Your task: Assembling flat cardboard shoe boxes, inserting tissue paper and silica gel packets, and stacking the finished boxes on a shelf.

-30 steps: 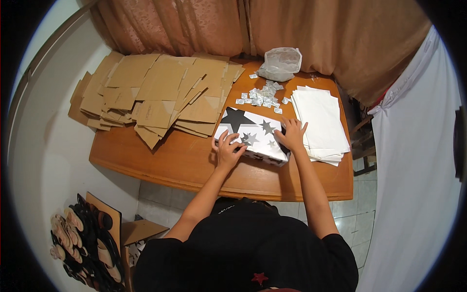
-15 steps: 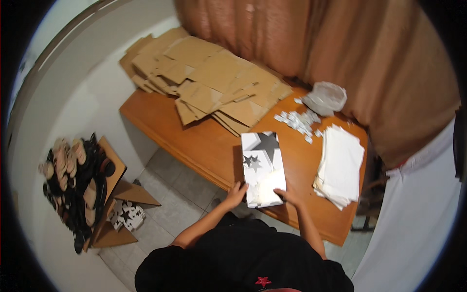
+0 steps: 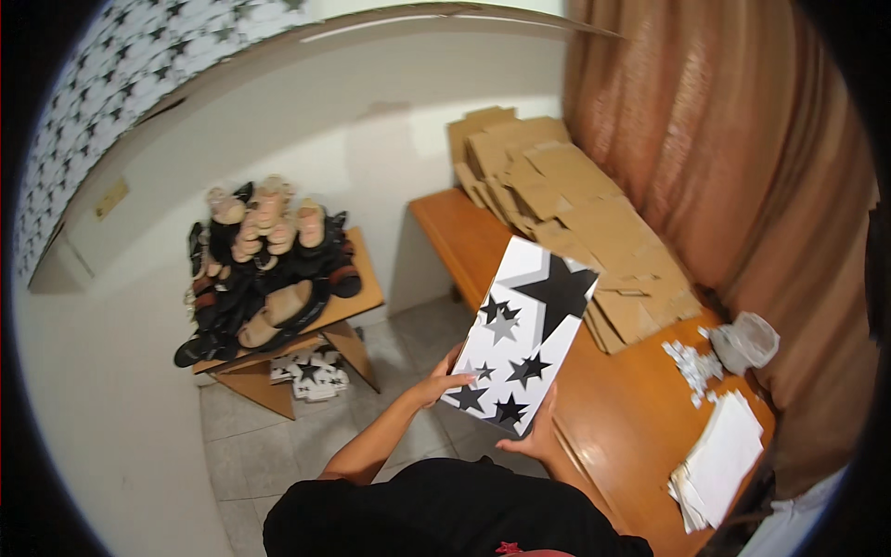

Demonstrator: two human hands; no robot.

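Both hands now lift the star-printed white box (image 3: 522, 336) off the wooden table (image 3: 640, 418), left hand (image 3: 444, 381) and right hand (image 3: 531, 441) gripping its near edge, swung left toward the sandals (image 3: 264, 265)

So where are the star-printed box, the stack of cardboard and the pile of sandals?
White box with black stars (image 3: 524, 343), head view, middle of its lid.
Brown flat cardboard stack (image 3: 566, 209), head view, top sheet.
Pile of dark sandals (image 3: 264, 269), head view, centre.

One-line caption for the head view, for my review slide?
Both hands, left hand and right hand, hold a white star-printed box beside a wooden table stacked with flat cardboard.
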